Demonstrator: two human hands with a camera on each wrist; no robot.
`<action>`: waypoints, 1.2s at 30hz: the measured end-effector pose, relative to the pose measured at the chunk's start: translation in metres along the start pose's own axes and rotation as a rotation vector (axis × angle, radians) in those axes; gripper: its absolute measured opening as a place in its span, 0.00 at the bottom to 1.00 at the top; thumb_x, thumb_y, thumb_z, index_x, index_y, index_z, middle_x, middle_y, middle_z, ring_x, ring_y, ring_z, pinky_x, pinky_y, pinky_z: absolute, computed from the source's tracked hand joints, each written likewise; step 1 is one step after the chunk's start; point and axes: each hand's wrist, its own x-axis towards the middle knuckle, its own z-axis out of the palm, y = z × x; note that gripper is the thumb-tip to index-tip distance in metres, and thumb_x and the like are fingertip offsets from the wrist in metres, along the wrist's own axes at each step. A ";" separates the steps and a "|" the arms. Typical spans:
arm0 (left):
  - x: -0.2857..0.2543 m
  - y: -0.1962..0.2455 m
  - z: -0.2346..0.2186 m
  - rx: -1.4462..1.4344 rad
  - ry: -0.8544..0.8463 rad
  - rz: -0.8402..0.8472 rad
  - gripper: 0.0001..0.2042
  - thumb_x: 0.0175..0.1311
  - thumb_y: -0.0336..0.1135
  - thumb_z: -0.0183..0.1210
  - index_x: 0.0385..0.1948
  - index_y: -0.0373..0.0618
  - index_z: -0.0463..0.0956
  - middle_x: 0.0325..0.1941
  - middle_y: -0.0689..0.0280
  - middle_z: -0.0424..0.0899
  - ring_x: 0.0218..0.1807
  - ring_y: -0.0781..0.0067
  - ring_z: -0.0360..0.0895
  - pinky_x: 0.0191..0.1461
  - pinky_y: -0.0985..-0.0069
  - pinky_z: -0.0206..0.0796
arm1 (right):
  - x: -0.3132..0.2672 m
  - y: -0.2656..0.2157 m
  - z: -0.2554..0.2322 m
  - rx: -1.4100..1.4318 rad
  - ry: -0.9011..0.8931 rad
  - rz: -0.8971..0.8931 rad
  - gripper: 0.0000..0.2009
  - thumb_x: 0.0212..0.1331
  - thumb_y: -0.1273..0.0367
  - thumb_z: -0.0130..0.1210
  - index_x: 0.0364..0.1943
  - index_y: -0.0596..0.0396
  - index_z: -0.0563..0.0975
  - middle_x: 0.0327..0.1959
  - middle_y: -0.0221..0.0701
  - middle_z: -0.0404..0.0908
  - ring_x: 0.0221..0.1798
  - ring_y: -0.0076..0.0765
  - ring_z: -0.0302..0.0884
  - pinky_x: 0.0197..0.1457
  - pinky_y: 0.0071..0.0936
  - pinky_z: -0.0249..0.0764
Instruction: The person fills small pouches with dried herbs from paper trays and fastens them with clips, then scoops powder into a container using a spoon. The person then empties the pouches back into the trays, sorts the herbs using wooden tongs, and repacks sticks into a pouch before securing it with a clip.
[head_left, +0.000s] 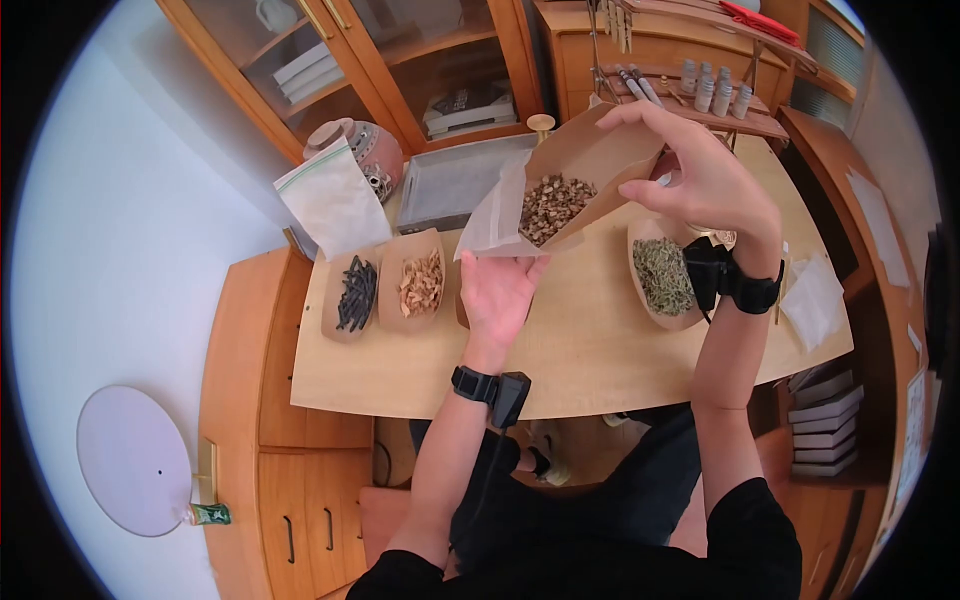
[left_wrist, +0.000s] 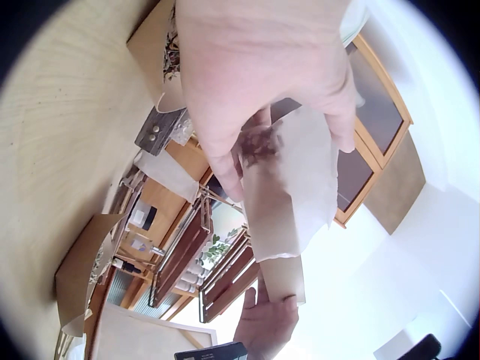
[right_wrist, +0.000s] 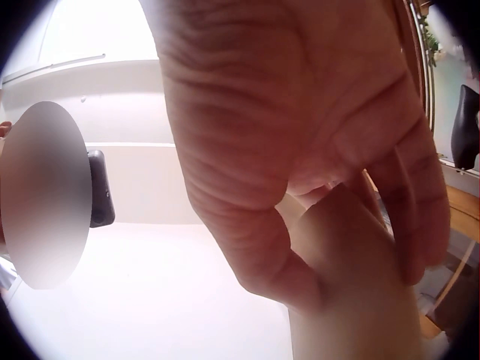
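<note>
My right hand (head_left: 712,182) grips the far end of a brown paper tray (head_left: 590,140), raised and tilted above the table. Chopped dried brown pieces (head_left: 556,208) lie at its lower end, beside the mouth of a thin whitish bag (head_left: 490,226). From below, my left hand (head_left: 499,298) holds this bag, palm up. In the left wrist view, thumb and fingers lie on either side of the bag (left_wrist: 289,187), and dark pieces show through it. The right wrist view has the thumb and fingers on opposite faces of the tray (right_wrist: 352,277).
Paper trays of black sticks (head_left: 356,294), tan slices (head_left: 420,282) and green dried herb (head_left: 662,276) stand on the table (head_left: 590,350). Behind are a white zip bag (head_left: 340,200), a pinkish jar (head_left: 385,150) and a grey tray (head_left: 440,190). A rack holds small bottles (head_left: 722,95).
</note>
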 end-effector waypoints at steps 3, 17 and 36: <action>0.000 0.000 0.004 0.044 0.004 -0.004 0.40 0.63 0.58 0.59 0.69 0.43 0.54 0.71 0.57 0.62 0.69 0.55 0.63 0.73 0.53 0.58 | 0.000 -0.001 -0.003 0.018 -0.034 0.006 0.23 0.52 0.72 0.61 0.55 0.54 0.71 0.51 0.30 0.77 0.43 0.30 0.77 0.44 0.26 0.78; -0.001 -0.001 0.010 0.110 0.068 -0.151 0.34 0.68 0.54 0.54 0.68 0.42 0.56 0.69 0.55 0.64 0.68 0.54 0.64 0.71 0.52 0.60 | -0.002 0.005 -0.005 0.060 -0.059 -0.032 0.26 0.51 0.76 0.59 0.59 0.52 0.70 0.56 0.29 0.73 0.51 0.29 0.75 0.52 0.28 0.76; 0.000 -0.003 0.005 -0.142 -0.006 -0.096 0.28 0.71 0.46 0.52 0.67 0.42 0.57 0.67 0.56 0.65 0.70 0.56 0.62 0.73 0.56 0.59 | 0.022 0.017 0.036 0.119 -0.043 -0.035 0.48 0.47 0.57 0.70 0.72 0.52 0.54 0.56 0.46 0.75 0.52 0.43 0.75 0.51 0.33 0.75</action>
